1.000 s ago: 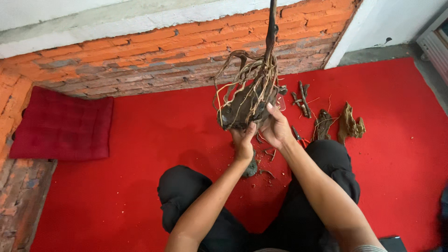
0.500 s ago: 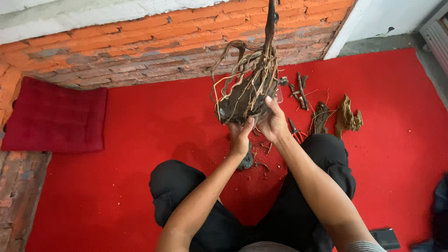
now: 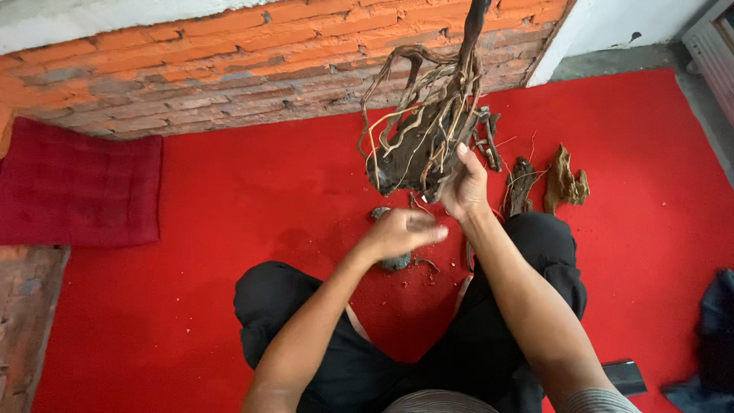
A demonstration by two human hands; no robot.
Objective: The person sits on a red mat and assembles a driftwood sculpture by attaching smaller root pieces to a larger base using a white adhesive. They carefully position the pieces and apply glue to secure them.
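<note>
The tangled brown driftwood root [image 3: 424, 130] hung above the red carpet [image 3: 229, 229], gripped from below by the right hand [image 3: 466, 187] alone. The left hand [image 3: 401, 232], fingers loosely pressed together on nothing visible, hovered just under the root. Held so one-sidedly, the root could have tipped and snapped its thin tendrils.

Brown tangled root clump [image 3: 420, 145]; bright red carpet [image 3: 199, 252]; dark red quilted cushion [image 3: 76, 183]; orange brick wall [image 3: 191, 69].
</note>
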